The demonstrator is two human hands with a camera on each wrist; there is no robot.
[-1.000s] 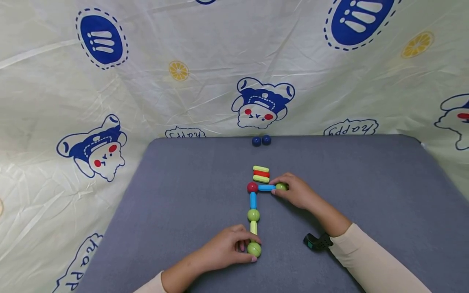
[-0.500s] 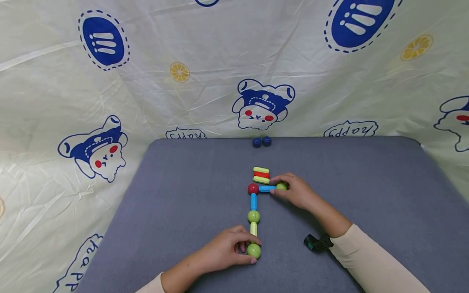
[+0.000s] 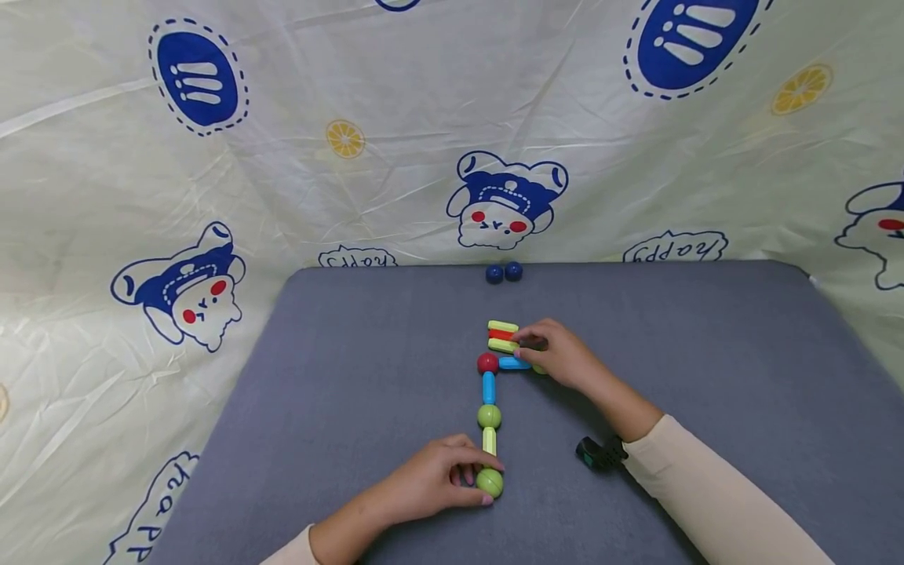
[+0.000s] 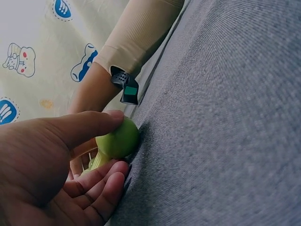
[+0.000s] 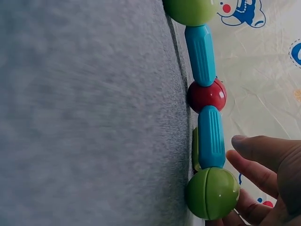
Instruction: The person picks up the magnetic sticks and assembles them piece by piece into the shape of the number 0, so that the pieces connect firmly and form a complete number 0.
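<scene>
A chain of balls and rods lies on the table. From its near end run a green ball (image 3: pixel 490 483), a pale yellow rod (image 3: pixel 490 441), another green ball (image 3: pixel 489 417), a blue rod (image 3: pixel 489 388) and a red ball (image 3: pixel 487 363). There it bends right through a second blue rod (image 3: pixel 513 363) to an end green ball (image 5: pixel 212 194). My left hand (image 3: pixel 438 477) pinches the near green ball between thumb and fingers. My right hand (image 3: pixel 561 355), thumb and fingers apart, partly covers the end ball, its fingertips right at a red rod (image 3: pixel 501 335) between two yellow rods (image 3: pixel 503 326).
Two dark blue balls (image 3: pixel 504 272) sit at the far edge of the grey table (image 3: pixel 367 353). A printed white sheet (image 3: pixel 395 188) hangs behind it. A black strap with a device (image 3: pixel 599 453) is at the right wrist.
My right hand has let go of the end green ball and moved slightly left and away from me, to the yellow and red rods. My left hand stays on the near ball.
</scene>
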